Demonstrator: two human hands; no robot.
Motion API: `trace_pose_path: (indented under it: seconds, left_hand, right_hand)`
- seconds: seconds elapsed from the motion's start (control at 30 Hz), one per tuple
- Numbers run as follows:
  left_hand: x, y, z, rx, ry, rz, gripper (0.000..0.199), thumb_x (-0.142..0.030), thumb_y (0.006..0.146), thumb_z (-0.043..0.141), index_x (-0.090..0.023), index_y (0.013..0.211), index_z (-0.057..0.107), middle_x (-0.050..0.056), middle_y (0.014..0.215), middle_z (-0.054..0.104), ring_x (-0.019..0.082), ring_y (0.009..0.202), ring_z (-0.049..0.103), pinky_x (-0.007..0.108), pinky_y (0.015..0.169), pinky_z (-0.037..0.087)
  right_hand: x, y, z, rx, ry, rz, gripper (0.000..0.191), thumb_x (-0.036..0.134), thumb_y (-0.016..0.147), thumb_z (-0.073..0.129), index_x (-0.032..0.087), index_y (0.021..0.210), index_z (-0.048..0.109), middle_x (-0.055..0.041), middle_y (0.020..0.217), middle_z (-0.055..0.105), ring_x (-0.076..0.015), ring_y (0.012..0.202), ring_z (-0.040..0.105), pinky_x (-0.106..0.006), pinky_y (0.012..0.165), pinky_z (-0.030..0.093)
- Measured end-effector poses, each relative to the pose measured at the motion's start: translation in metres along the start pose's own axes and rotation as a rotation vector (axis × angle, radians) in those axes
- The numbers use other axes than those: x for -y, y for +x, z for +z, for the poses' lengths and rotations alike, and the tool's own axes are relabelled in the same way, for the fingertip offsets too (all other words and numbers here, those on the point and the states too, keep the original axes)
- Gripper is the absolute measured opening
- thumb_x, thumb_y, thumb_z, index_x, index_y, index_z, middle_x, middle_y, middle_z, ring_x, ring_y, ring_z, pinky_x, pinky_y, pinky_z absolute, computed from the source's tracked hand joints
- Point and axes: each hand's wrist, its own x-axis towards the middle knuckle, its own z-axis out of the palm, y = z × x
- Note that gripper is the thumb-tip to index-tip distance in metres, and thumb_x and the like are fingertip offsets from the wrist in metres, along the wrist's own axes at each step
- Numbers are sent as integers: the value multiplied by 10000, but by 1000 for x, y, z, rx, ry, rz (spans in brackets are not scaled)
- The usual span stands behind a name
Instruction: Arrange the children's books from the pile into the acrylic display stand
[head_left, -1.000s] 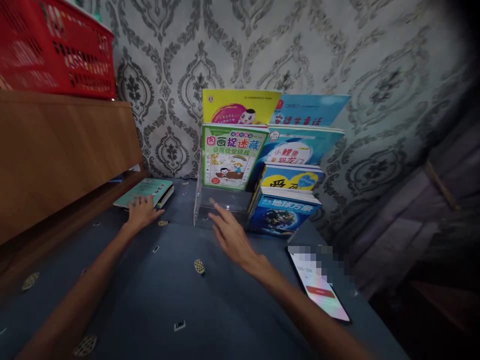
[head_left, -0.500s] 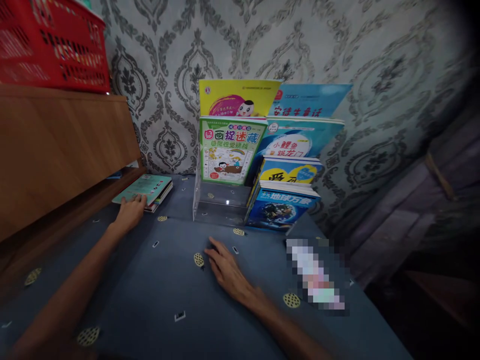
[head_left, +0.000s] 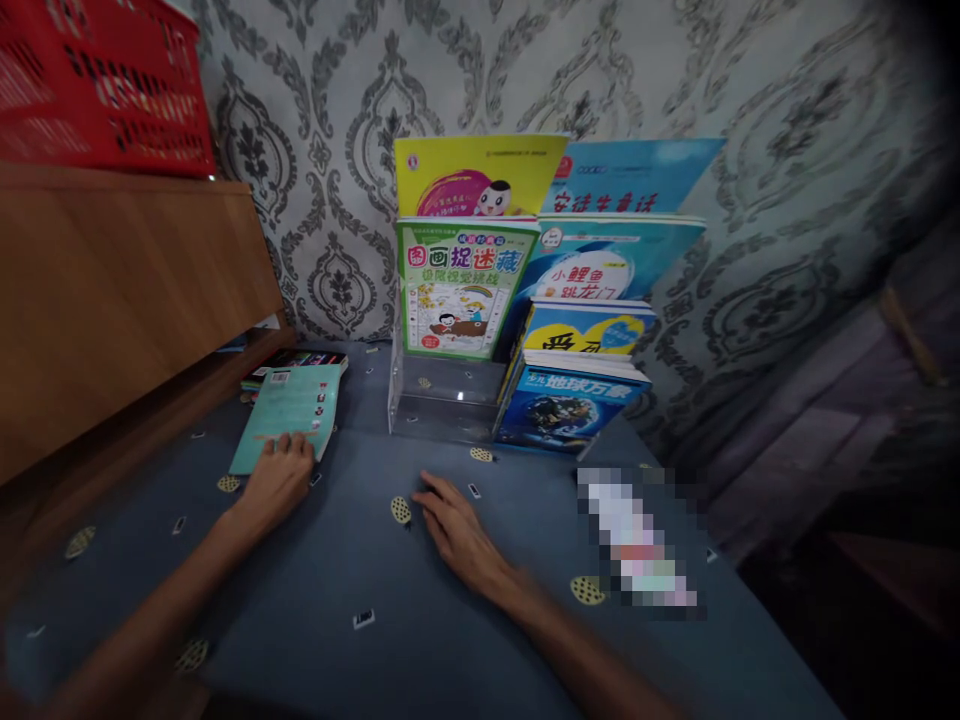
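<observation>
A teal book (head_left: 291, 405) lies back cover up, its far end over a small stack of books (head_left: 300, 358) at the left. Bent fingers of my left hand (head_left: 281, 475) press on its near edge; the thumb is hidden. On the tablecloth, my right hand (head_left: 454, 525) rests with fingers stretched out, holding nothing. Beyond it stands a clear tiered book rack (head_left: 442, 410). Its left side carries a green picture book (head_left: 457, 290) with a yellow book (head_left: 480, 165) behind. The right side holds several books, with a blue earth book (head_left: 562, 410) in front.
A wooden cabinet (head_left: 135, 300) borders the table at the left, with a red plastic basket (head_left: 105, 90) on top. Right of my right hand lies a pixelated item (head_left: 637, 545). The dark blue tablecloth (head_left: 300, 620) has pineapple prints. Patterned wallpaper (head_left: 337, 200) rises behind the rack.
My left hand has drawn the teal book toward me, partly off the stack, uncovering dark covers beneath. My right hand stays in nearly the same place. The view has shifted slightly.
</observation>
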Motion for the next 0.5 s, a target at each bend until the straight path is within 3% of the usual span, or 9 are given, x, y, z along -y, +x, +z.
trace_pose_path:
  seconds: [0.3,0.5]
  left_hand:
    - [-44,-40,-38,236,-78,151,432,27,877,352,-39,1163,669,288,1306,608,328,919,734,459,741,610]
    - [-76,-64,-52,190,-57,330,468,67,821,444,-58,1218,658,271,1259,645,302,859,746,383,675,626]
  right_hand:
    - [-3,0,2,-20,47,-10,368,117,954,437,197,1240,653,-155,1408,590,-256,1308,572,-474,1065,514]
    - [5,4,-5,-27,114,9,370,181,1006,398,216,1282,642,-131,1366,629,-231,1286,586,-458,1087,492]
